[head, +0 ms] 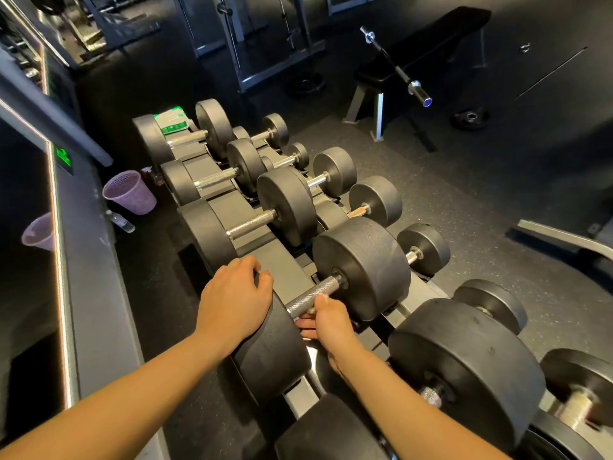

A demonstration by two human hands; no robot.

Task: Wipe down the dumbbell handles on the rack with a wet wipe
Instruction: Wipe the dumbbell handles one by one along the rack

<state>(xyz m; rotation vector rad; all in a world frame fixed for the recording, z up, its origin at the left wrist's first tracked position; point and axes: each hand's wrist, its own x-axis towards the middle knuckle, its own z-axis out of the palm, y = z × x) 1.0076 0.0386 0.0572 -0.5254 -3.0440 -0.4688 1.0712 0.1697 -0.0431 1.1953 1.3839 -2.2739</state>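
A rack (pixel 282 270) holds several black dumbbells in two rows, running from far left to near right. My right hand (pixel 328 322) is closed around the knurled steel handle (pixel 311 295) of a large dumbbell (pixel 361 267) in the middle, with a bit of white wet wipe (pixel 323 297) showing at the thumb. My left hand (pixel 237 297) rests on top of that dumbbell's near black head (pixel 275 356), fingers curled over its edge. A green and white wipe packet (pixel 172 122) lies on the farthest dumbbell.
A purple plastic bin (pixel 131 192) and a small clear bottle (pixel 121 222) sit on the floor left of the rack, beside a mirrored wall. A black bench (pixel 418 54) with a barbell (pixel 398 68) and a weight plate (pixel 471 117) stand beyond the rack.
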